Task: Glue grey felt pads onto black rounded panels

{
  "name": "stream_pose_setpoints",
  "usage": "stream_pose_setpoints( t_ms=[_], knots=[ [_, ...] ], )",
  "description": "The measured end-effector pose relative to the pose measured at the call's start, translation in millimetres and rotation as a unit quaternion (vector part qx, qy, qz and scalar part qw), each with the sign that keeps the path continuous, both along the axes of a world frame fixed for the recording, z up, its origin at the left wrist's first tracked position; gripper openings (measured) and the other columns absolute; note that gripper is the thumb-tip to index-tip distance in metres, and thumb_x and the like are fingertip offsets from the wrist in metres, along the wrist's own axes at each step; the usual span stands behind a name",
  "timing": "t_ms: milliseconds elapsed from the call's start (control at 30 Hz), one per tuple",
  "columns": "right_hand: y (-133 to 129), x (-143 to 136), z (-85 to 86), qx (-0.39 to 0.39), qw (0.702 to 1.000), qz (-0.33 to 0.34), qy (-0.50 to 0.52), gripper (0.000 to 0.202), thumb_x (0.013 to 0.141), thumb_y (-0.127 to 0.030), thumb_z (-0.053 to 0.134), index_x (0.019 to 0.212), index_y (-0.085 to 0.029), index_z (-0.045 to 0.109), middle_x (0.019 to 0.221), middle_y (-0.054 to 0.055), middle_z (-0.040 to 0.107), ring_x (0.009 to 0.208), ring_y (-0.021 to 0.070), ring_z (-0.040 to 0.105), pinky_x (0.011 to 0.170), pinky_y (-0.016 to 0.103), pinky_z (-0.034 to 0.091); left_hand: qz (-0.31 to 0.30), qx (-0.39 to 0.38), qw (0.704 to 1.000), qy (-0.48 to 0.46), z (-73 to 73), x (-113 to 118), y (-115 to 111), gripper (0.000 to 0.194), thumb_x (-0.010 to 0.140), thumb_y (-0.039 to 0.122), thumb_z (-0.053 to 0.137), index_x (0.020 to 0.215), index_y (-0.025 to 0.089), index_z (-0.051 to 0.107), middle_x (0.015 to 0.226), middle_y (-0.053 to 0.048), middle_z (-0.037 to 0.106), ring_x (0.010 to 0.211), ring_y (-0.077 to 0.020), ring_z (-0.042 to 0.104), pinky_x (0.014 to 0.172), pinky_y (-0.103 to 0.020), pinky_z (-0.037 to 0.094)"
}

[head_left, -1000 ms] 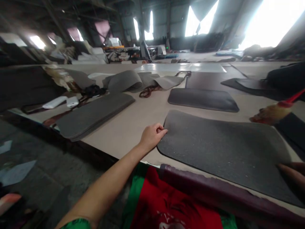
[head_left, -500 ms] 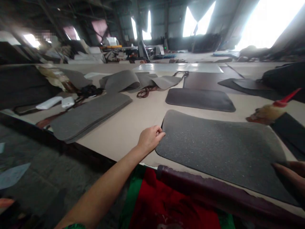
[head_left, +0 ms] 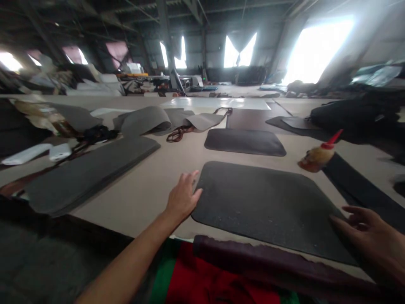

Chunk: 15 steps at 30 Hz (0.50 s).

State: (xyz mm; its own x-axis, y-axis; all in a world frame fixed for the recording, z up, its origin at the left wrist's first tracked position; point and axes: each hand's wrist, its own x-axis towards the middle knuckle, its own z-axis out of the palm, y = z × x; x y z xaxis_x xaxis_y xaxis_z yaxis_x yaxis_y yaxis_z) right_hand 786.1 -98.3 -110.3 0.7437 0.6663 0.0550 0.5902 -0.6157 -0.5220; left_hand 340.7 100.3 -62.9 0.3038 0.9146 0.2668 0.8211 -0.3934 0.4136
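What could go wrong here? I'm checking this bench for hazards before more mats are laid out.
The glue bottle lies tipped on its side just beyond the dark mat; it might leak onto the table or the mat. The mat's near edge sits close to the table's front edge by the maroon strip, so a push from the left hand or right hand, both open at its edges, could slide it off.

A single head-worn camera looks forward and down from the near edge of the table [head_left: 152,194]. It sits close above the dark mat [head_left: 265,207] and both hands, left hand [head_left: 182,198] and right hand [head_left: 373,238]. Beyond, it faces along the table toward bright windows [head_left: 316,50] far off.
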Motion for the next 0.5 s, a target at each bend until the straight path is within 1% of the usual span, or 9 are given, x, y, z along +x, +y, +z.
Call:
stream_pose_setpoints(
  t_ms=[67,100,133,233,333,400,433,467,500],
  knots=[
    [3,-16,13.4,0.008,0.999,-0.020,0.032,0.055,0.055,-0.075,0.064,0.097,-0.039,0.056,0.103,0.017,0.067,0.082,0.0317,0.065,0.076,0.048,0.045,-0.026,-0.001,0.999,0.046,0.1,0,0,0.029,0.094,0.029,0.056,0.122,0.026,0.062,0.115,-0.006,0.058,0.096,-0.0214,0.062,0.081,-0.033,0.047],
    [3,-21,17.0,0.013,0.999,-0.021,0.034,0.054,0.054,-0.073,0.065,0.094,-0.038,0.058,0.102,0.017,0.067,0.084,0.0325,0.064,0.078,0.049,0.045,-0.036,-0.006,0.997,0.061,0.3,0,-1,0.024,0.095,0.029,0.052,0.113,0.025,0.067,0.112,-0.005,0.059,0.094,-0.0212,0.063,0.081,-0.034,0.047],
    [3,-24,18.9,0.019,0.999,-0.017,0.027,0.052,0.055,-0.073,0.065,0.092,-0.037,0.059,0.101,0.016,0.067,0.086,0.0326,0.064,0.079,0.049,0.045,-0.043,-0.013,0.997,0.067,0.7,0,-1,0.023,0.095,0.029,0.049,0.108,0.024,0.069,0.110,-0.004,0.061,0.094,-0.0210,0.063,0.082,-0.034,0.047],
    [-4,-23,18.0,0.030,0.999,0.005,-0.011,0.048,0.068,-0.075,0.059,0.090,-0.033,0.065,0.106,0.013,0.067,0.088,0.0309,0.064,0.082,0.048,0.046,-0.051,-0.036,0.997,0.056,4.1,-3,0,0.027,0.094,0.031,0.047,0.106,0.022,0.068,0.108,-0.005,0.062,0.096,-0.0214,0.062,0.086,-0.035,0.046],
    [-12,-11,20.6,0.048,0.997,-0.008,-0.064,0.045,0.081,-0.068,0.048,0.090,-0.029,0.069,0.107,0.009,0.066,0.084,0.0282,0.064,0.077,0.045,0.046,-0.051,-0.043,0.996,0.061,14.5,-5,3,0.034,0.093,0.040,0.040,0.103,0.021,0.068,0.107,-0.006,0.061,0.097,-0.0227,0.061,0.088,-0.038,0.045],
    [-12,-5,30.4,0.079,0.992,-0.008,-0.096,0.043,0.084,-0.062,0.045,0.086,-0.027,0.070,0.102,0.007,0.066,0.081,0.0253,0.063,0.074,0.042,0.045,-0.034,-0.032,0.997,0.058,24.9,1,8,0.041,0.091,0.048,0.036,0.102,0.023,0.067,0.108,-0.006,0.062,0.096,-0.0239,0.061,0.086,-0.040,0.045],
    [-11,-4,37.8,0.096,0.989,0.004,-0.108,0.042,0.086,-0.059,0.045,0.085,-0.025,0.070,0.099,0.007,0.066,0.082,0.0238,0.063,0.075,0.040,0.045,-0.045,-0.021,0.998,0.049,29.8,8,11,0.042,0.089,0.051,0.037,0.100,0.023,0.067,0.107,-0.006,0.064,0.098,-0.0247,0.061,0.089,-0.041,0.045],
    [-8,-6,46.4,0.114,0.985,0.034,-0.125,0.040,0.089,-0.056,0.045,0.087,-0.024,0.070,0.097,0.006,0.066,0.084,0.0225,0.063,0.077,0.038,0.046,-0.074,-0.007,0.996,0.042,33.7,17,14,0.043,0.086,0.054,0.039,0.099,0.024,0.067,0.107,-0.005,0.065,0.101,-0.0255,0.061,0.092,-0.042,0.045],
    [-3,-9,55.4,0.123,0.979,0.079,-0.140,0.038,0.093,-0.052,0.045,0.089,-0.023,0.070,0.098,0.006,0.067,0.091,0.0217,0.063,0.083,0.036,0.047,-0.113,0.011,0.993,0.035,36.0,30,19,0.044,0.084,0.056,0.041,0.098,0.025,0.068,0.106,-0.004,0.067,0.103,-0.0261,0.061,0.096,-0.043,0.044]
  ],
)
